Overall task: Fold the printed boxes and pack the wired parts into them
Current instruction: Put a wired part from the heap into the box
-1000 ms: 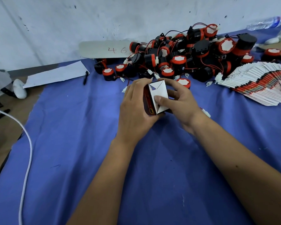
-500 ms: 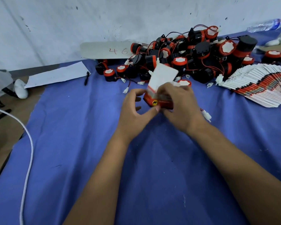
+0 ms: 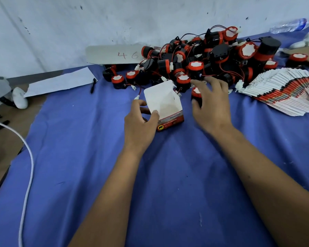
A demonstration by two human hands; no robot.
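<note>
Right now my left hand (image 3: 141, 122) pinches the small red-and-white printed cardboard box (image 3: 165, 107), thumb on its near wall and fingers curled behind; the box stands upright on the blue cloth table cover (image 3: 168, 184) with its top open and its white lid flap raised toward the far side. My right hand (image 3: 210, 102) sits just to the right of the box with fingers spread and bent over a black cylindrical wired part with a red cap (image 3: 196, 94). The thumb touches its side, but I cannot tell whether the fingers have closed on it.

Directly beyond both hands lies the heap of black-and-red wired parts (image 3: 212, 57), piled against the white wall (image 3: 114, 20), its nearest pieces almost touching the box flap. To the right, a fanned stack of flat unfolded printed boxes (image 3: 285, 91) runs out to the frame edge, near my right hand. A white paper sheet (image 3: 61, 82) and a black pen (image 3: 92, 85) lie at the far left of the cloth. A white cable (image 3: 29, 166) curves along the cloth's left edge. Between my forearms and toward me the cloth is bare.
</note>
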